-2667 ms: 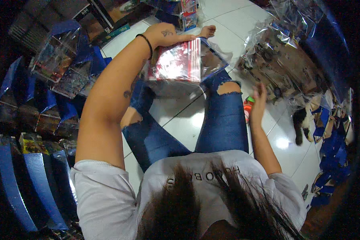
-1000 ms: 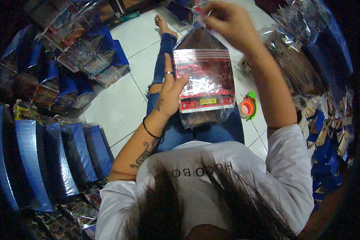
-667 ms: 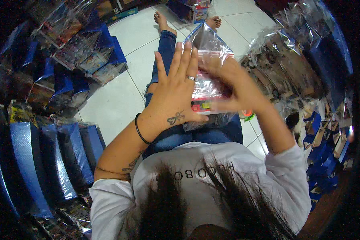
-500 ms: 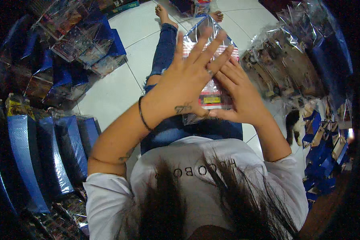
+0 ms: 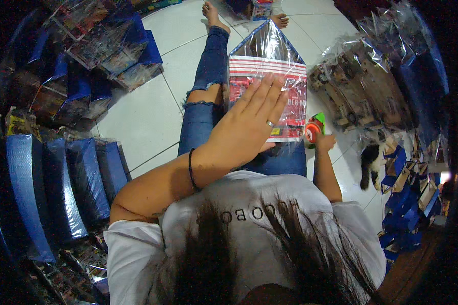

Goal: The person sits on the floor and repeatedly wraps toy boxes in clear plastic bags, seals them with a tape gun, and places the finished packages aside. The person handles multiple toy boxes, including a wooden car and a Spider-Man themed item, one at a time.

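On my lap lies a package (image 5: 239, 81) in clear plastic, with a red and white printed front and a blue-edged pointed top. My left hand (image 5: 247, 119) rests flat across its front, fingers stretched out close together, a ring on one finger. To the right of the package, my right hand (image 5: 325, 143) is closed at the lower end of a green and orange tape dispenser (image 5: 314, 128). The fingers of that hand are partly hidden. The package's lower left part is covered by my left hand and wrist.
Blue plastic-wrapped packages (image 5: 23, 173) stand in a row at the left, with more wrapped packages (image 5: 102, 56) piled beyond. Brown wrapped packages (image 5: 351, 94) lean at the right. Below them are a black-and-white furry animal (image 5: 372, 165) and many blue and tan pieces (image 5: 409, 203).
My right hand has left the package and moved down and right to the tape dispenser, which now shows. My left hand has shifted slightly lower, its fingers now closer together.
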Available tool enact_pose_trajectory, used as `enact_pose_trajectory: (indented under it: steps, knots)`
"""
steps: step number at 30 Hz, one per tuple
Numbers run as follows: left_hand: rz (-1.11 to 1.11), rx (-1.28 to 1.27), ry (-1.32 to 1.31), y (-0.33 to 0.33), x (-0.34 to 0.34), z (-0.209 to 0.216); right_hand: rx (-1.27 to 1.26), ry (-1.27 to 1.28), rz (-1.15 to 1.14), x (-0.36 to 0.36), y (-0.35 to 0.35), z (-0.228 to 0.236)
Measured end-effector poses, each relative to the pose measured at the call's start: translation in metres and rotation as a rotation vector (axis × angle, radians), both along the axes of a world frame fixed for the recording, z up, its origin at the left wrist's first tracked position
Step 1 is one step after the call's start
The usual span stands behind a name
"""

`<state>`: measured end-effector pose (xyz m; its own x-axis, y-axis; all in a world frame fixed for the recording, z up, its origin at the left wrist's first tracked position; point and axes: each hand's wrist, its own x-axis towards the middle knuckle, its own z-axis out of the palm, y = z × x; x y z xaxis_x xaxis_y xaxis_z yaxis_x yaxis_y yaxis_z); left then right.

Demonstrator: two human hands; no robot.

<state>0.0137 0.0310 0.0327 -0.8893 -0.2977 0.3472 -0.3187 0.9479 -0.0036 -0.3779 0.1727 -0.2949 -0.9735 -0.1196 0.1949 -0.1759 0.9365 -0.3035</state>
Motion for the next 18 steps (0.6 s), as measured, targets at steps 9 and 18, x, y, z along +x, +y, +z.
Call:
enact_pose_trajectory:
  steps: [9,18]
  knots:
    - [-0.008,-0.021,0.014,0.000,0.000,-0.002,-1.514,-1.033,0.392,0.030,-0.054,0.193]
    - [0.003,0.016,0.116,0.004,0.000,-0.017,-0.048,0.234,2.422,0.253,-0.170,0.489]
